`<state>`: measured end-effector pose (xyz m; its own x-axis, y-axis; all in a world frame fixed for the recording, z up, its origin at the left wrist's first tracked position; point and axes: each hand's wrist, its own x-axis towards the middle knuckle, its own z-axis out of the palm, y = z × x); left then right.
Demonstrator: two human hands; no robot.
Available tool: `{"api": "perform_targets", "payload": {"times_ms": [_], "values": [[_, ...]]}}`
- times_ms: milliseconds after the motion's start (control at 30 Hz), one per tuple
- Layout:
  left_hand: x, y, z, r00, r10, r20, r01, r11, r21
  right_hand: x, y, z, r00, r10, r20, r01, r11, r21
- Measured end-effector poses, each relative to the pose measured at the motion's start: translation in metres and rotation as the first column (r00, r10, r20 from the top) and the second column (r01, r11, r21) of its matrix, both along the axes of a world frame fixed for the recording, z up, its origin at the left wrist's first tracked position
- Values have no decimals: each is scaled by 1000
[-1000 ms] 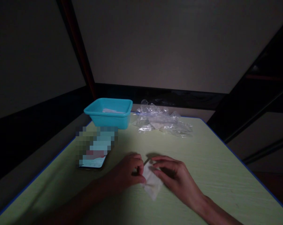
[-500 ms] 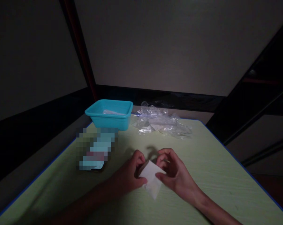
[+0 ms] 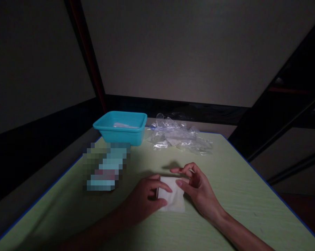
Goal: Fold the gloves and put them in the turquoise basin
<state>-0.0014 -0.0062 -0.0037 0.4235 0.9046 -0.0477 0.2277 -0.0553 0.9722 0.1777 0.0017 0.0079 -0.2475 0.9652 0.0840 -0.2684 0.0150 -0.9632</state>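
A small white square piece (image 3: 172, 200), which looks like folded paper or tissue, is between my two hands just above the near part of the table. My left hand (image 3: 149, 195) grips its left edge, with the thumb and index finger lying on its face. My right hand (image 3: 196, 184) holds its upper right corner with the thumb in front, while the index finger stretches out over the top edge. Whether the piece touches the table I cannot tell.
A turquoise plastic basin (image 3: 123, 134) with something white inside stands at the far left of the green table (image 3: 225, 209). Crumpled clear plastic bags (image 3: 179, 136) lie at the back middle. A blurred-out light blue item (image 3: 107, 167) lies in front of the basin.
The white piece has turned from a diamond position to nearly square with me. My left fingers have come onto its face, and my right index finger has straightened leftward.
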Motion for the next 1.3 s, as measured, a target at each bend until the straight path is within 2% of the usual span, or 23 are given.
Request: {"api": "perform_targets", "payload": {"times_ms": [233, 367, 533, 700, 867, 1033, 1167, 1233, 1300], "values": [[2, 3, -1, 979, 174, 109, -170, 984, -46, -6, -9, 0, 984, 175, 15, -176, 983, 49], [1, 3, 6, 970, 213, 121, -207, 977, -55, -4, -7, -3, 978, 200, 52, -201, 980, 7], [0, 3, 15, 970, 189, 155, -182, 981, -63, 4, -3, 0, 969, 247, 29, -245, 968, -59], [-1, 3, 13, 969, 137, 204, -127, 990, -61, 1, -6, 2, 953, 303, -21, -303, 953, 25], [1, 2, 9, 969, 103, 227, -93, 994, -53, 0, -6, -1, 968, 243, 61, -246, 967, 60], [2, 2, 10, 961, 165, 223, -151, 985, -81, 0, -4, -3, 975, 196, 102, -193, 980, -41], [-4, 10, 23, 949, 261, 175, -247, 964, -103, 3, -1, -5, 989, 108, 106, -94, 987, -129], [-9, 17, 35, 903, 369, 219, -341, 927, -157, 5, -1, -6, 991, 48, 127, -28, 988, -153], [-17, 27, 47, 773, 492, 401, -442, 870, -217, 5, -1, -6, 988, 12, 156, 13, 987, -161]]}}
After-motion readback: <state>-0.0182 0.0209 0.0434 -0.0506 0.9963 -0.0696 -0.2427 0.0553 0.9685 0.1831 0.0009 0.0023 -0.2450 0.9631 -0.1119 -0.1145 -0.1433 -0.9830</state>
